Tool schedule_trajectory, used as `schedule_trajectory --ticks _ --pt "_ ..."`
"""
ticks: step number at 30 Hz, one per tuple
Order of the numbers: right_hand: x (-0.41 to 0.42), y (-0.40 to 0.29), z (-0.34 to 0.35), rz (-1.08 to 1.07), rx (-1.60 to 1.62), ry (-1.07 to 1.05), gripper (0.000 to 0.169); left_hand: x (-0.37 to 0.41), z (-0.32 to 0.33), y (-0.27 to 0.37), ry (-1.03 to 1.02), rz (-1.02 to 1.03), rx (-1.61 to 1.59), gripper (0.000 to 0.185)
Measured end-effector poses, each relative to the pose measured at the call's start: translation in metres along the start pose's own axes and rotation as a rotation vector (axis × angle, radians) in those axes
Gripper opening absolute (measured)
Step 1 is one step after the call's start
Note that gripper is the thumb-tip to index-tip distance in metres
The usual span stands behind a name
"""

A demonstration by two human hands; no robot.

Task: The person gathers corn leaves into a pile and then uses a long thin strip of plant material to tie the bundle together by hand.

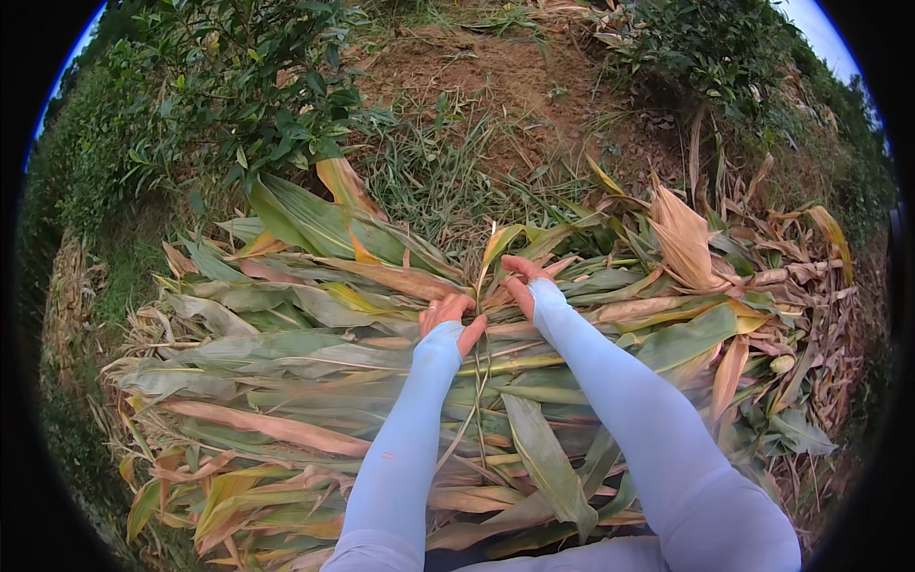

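A wide bundle of cut corn stalks (286,350) with green and dry leaves lies crosswise before me. My left hand (449,314), with a ring on one finger, rests at the bundle's far middle, fingers bent beside a thin plant strand (480,372) that runs across the stalks. Just to its right, my right hand (525,282) has its thumb and fingers curled near upright leaf ends at the same spot. Whether either hand pinches the strand is too small to tell. Pale blue sleeves cover both forearms.
Leafy green bushes (264,93) stand beyond the bundle at left, and another bush (715,57) grows at right. Between them is reddish soil (486,79) with cut grass (429,171). Dry corn leaves (836,343) are heaped at the right end.
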State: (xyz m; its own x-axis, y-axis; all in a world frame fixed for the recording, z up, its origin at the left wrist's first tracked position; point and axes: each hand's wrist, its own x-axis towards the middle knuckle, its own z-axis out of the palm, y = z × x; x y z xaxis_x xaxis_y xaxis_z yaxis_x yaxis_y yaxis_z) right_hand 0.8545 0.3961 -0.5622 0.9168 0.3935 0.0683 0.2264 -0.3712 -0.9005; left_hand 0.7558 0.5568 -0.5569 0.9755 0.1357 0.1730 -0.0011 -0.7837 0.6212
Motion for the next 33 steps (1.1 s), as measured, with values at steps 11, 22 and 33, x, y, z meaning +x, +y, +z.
schedule_trajectory --ticks 11,22,33 --pt "0.055 -0.007 -0.016 -0.253 -0.697 0.173 0.050 0.003 0.009 -0.003 0.146 0.163 -0.132 0.031" --pt "0.032 -0.082 -0.006 -1.083 -1.057 0.016 0.009 -0.002 0.005 -0.010 0.080 0.043 -0.256 0.026" --pt "0.035 -0.096 -0.027 -0.861 -1.538 0.076 0.015 -0.002 0.005 -0.012 0.013 -0.030 -0.437 0.024"
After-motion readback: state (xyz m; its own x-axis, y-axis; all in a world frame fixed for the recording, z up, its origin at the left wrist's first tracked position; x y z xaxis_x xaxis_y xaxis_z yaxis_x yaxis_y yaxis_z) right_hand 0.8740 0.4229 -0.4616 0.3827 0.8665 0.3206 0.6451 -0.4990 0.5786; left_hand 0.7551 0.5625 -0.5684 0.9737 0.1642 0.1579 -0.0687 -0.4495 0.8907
